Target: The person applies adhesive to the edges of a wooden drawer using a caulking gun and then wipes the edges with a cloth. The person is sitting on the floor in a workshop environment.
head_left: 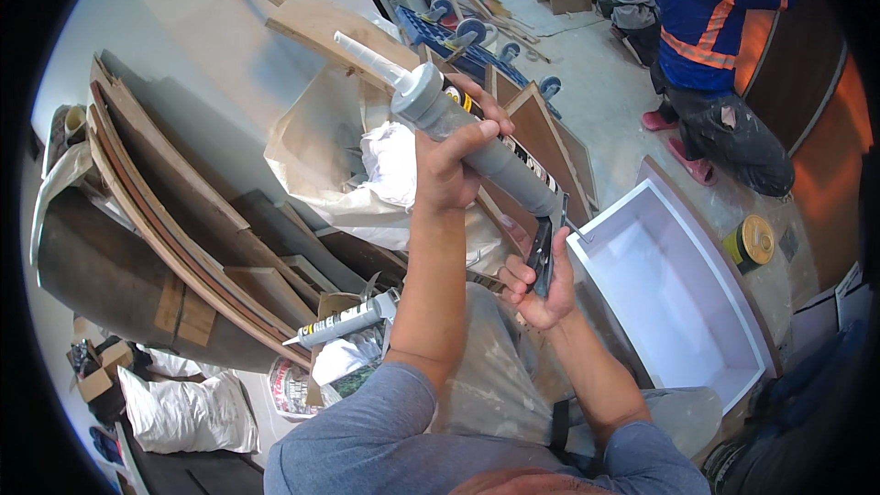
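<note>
My left hand (447, 163) is wrapped round the front of a grey sealant cartridge (518, 181) whose clear nozzle points up and to the left. The cartridge sits in a caulking gun (547, 252), and my right hand (544, 298) is closed round the gun's black handle. A second caulking gun with a cartridge (346, 321) lies beside my left forearm, on top of a bucket (291, 387). To the right of my right hand stands a white open box-like drawer (674, 284) with a curved side.
Long curved wood panels (174, 211) lean on the left wall. A white sack (316, 160) stands beyond my left arm. A blue wheeled trolley (458, 41) is at the back. A yellow-green can (753, 243) sits beyond the drawer. A co-worker in a blue jacket (695, 9) kneels at upper right.
</note>
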Tool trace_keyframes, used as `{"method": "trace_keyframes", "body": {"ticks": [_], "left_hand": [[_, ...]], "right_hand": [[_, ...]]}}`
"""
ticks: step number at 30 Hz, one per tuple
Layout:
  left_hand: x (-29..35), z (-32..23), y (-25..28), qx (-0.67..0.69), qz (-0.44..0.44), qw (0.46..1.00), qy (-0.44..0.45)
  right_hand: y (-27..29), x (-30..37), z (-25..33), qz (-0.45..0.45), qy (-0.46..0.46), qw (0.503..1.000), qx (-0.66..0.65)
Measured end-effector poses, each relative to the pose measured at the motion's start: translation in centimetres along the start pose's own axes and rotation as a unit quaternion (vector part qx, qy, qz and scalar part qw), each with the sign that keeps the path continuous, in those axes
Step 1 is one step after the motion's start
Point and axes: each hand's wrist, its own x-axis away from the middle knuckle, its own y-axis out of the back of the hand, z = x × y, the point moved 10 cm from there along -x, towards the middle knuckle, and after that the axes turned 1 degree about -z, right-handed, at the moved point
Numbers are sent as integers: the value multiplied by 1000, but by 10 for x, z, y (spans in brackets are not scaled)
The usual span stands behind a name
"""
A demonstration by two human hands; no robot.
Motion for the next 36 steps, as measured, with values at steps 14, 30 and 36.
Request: {"method": "trace_keyframes", "body": {"ticks": [14, 30, 36], "left_hand": [[21, 25, -10, -193, -104, 974, -55], [59, 91, -70, -178, -128, 976, 13], [50, 111, -65, -134, -91, 987, 10]], "right_hand": [[-48, 68, 180, -293, 383, 673, 562], [-241, 76, 90, -34, 273, 712, 646], [-233, 71, 96, -47, 289, 714, 636]]}}
